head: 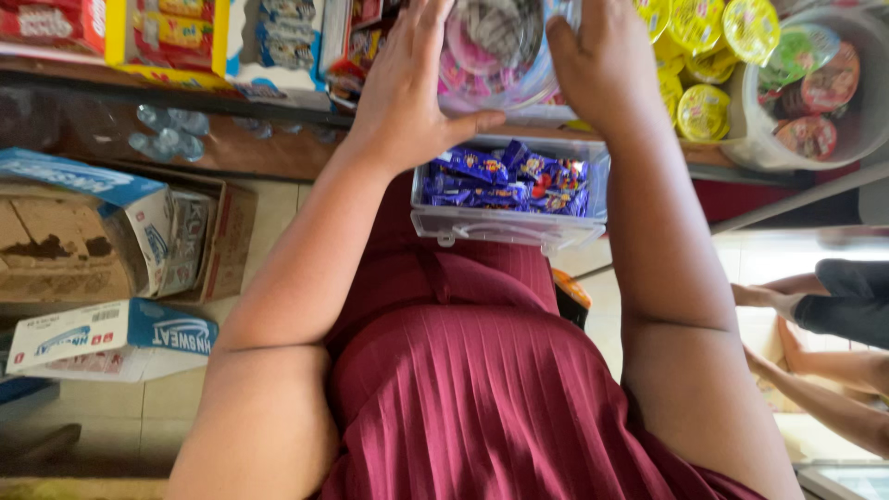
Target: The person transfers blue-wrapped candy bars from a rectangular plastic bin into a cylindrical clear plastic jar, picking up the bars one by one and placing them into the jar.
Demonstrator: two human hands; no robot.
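Observation:
A clear round plastic jar point(495, 46) holding pink and white wrapped sweets is at the top of the head view, on a shelf edge. My left hand point(407, 88) grips its left side and my right hand point(593, 65) grips its right side. Just below the jar sits a clear rectangular plastic box point(509, 227) filled with several blue wrapped candies point(505, 181). Both my forearms reach up from my maroon pleated dress point(463, 389).
Shelf point(278, 153) with snack boxes point(157, 32) at top left. A white tub point(833, 139) of yellow, green and red cup snacks stands at top right. Cardboard cartons point(93, 241) and a blue-white box point(111, 338) lie on the tiled floor left. Another person's legs point(824, 370) are at right.

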